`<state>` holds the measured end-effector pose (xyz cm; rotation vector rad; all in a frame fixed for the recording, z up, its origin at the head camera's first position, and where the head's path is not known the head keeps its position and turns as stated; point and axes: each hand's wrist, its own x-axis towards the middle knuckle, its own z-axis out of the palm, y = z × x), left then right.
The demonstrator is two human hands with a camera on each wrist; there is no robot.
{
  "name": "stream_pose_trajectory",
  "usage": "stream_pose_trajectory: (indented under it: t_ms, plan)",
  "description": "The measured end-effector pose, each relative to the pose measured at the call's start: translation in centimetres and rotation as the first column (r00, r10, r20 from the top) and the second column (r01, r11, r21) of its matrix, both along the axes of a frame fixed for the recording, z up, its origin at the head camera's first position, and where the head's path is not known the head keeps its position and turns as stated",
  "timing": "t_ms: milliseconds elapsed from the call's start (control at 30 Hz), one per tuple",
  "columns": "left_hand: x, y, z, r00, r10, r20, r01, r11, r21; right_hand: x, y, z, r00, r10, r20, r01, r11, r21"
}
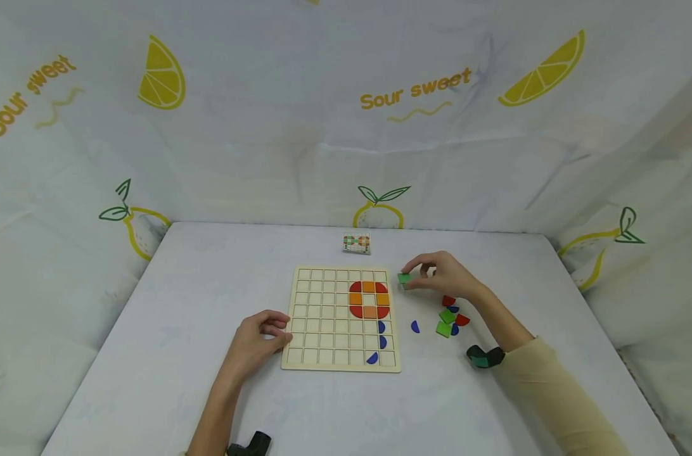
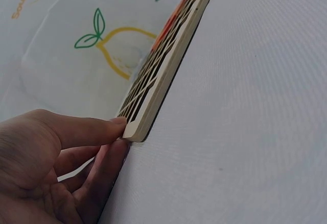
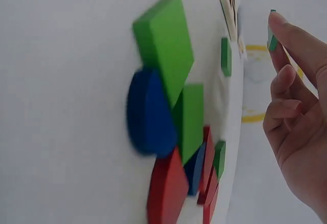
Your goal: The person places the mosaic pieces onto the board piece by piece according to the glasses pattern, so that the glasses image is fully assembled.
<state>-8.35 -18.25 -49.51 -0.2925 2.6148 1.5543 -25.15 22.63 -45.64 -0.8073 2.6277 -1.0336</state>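
Note:
A square wooden grid board (image 1: 323, 366) lies on the white table. Red and orange pieces form a ring (image 1: 369, 286) at its upper right, and several blue half-rounds (image 1: 383, 342) sit below in the right columns. My left hand (image 1: 260, 339) pinches the board's left edge, thumb on top in the left wrist view. Just off the board's upper right, my right hand (image 1: 445, 275) pinches a small green tile (image 3: 273, 30) between thumb and fingertip, raised above the table. Another green tile (image 3: 226, 56) lies on the table beneath that hand.
Loose green, red (image 1: 462, 320) and blue pieces lie right of the board, with one blue half-round (image 1: 415, 327) apart from them. A small pattern card (image 1: 356, 242) is behind the board. Black straps (image 1: 485, 356) show by both wrists. A lemon-printed cloth (image 1: 300, 126) hangs behind.

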Motion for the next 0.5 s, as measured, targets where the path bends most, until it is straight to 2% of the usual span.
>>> stream_pose_trajectory:
  t_ms: [133,267,500]
  plan:
    - [0.0,0.0,0.0,1.000,0.003,-0.002,-0.003,1.000,-0.004,0.3,-2.9,0.4,0.997,0.083,-0.006,-0.083,0.996,-0.030]
    - [0.1,0.1,0.1,1.000,0.000,-0.006,0.000,1.000,0.003,0.8,-5.7,0.8,0.989,0.147,0.027,-0.145,0.988,-0.047]
    - [0.1,0.1,0.2,1.000,0.001,-0.006,-0.001,1.000,0.006,1.3,-9.9,0.9,0.973,0.218,0.070,-0.218,0.976,-0.007]
